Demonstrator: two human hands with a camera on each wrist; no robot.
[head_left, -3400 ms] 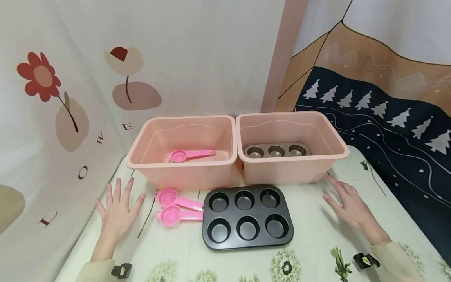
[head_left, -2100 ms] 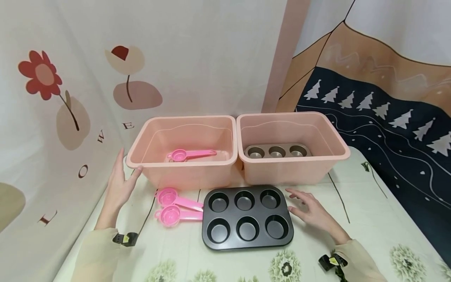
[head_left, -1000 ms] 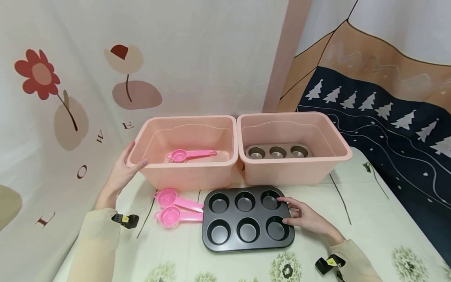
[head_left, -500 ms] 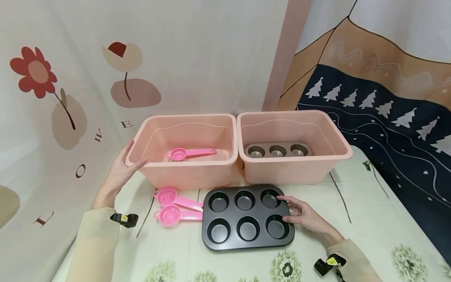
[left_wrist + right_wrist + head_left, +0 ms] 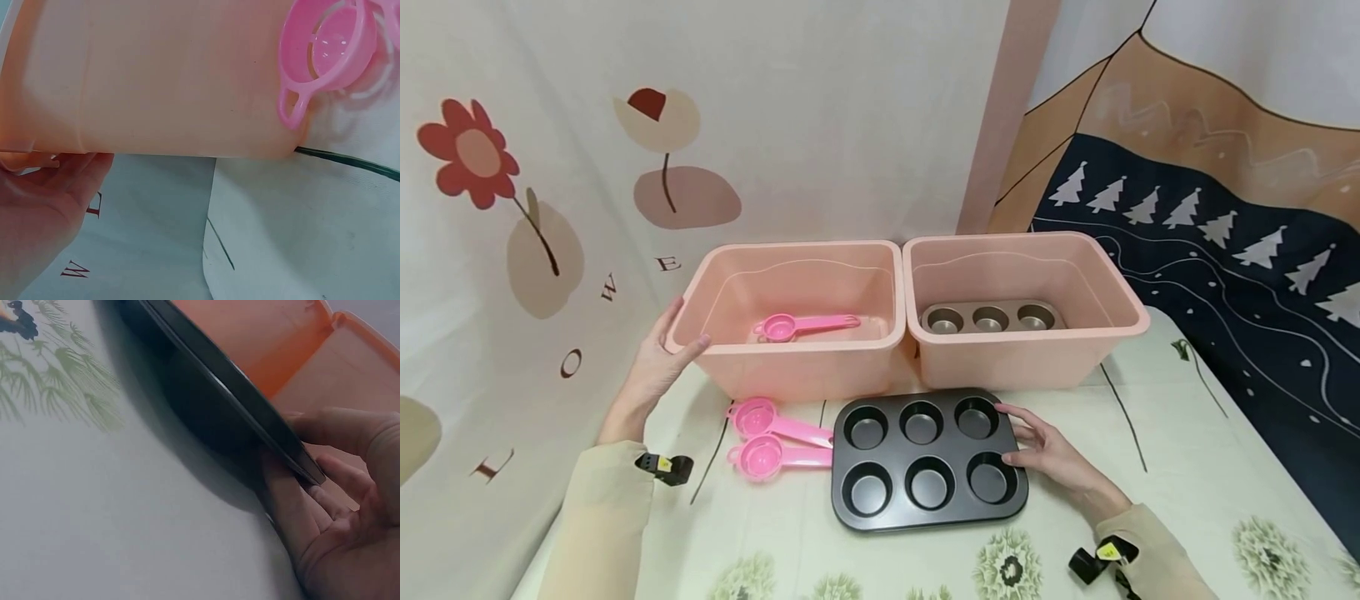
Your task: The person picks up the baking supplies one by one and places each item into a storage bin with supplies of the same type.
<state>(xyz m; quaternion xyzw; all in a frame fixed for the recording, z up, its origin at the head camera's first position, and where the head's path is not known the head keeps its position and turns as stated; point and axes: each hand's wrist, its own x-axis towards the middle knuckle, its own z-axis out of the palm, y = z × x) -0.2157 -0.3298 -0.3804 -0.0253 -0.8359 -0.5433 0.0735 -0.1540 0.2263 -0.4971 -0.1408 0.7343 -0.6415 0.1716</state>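
My left hand [image 5: 653, 371] holds the near left corner of the left pink plastic bin [image 5: 805, 375], thumb at the rim and fingers on the outer side. In the left wrist view the fingers lie against the bin wall [image 5: 169, 81]. My right hand [image 5: 1060, 462] pinches the right edge of a black six-cup muffin pan [image 5: 928, 450]. Seen from the right wrist, the thumb is over the pan's rim [image 5: 231, 394] and fingers reach underneath, with that edge raised off the cloth. Two pink measuring spoons [image 5: 765, 457] lie left of the pan, their handle ends at its edge.
Inside the left bin lies another pink measuring spoon [image 5: 808, 325]. The right pink bin [image 5: 1022, 362] stands beside it, holding a grey-brown muffin pan [image 5: 990, 318]. A patterned curtain [image 5: 835, 125] hangs close behind and at the left; flowered cloth [image 5: 700, 542] covers the table.
My left hand went from above the cloth to the left bin's corner. The right hand came leftward, took the black muffin pan's right edge and tipped it up slightly.
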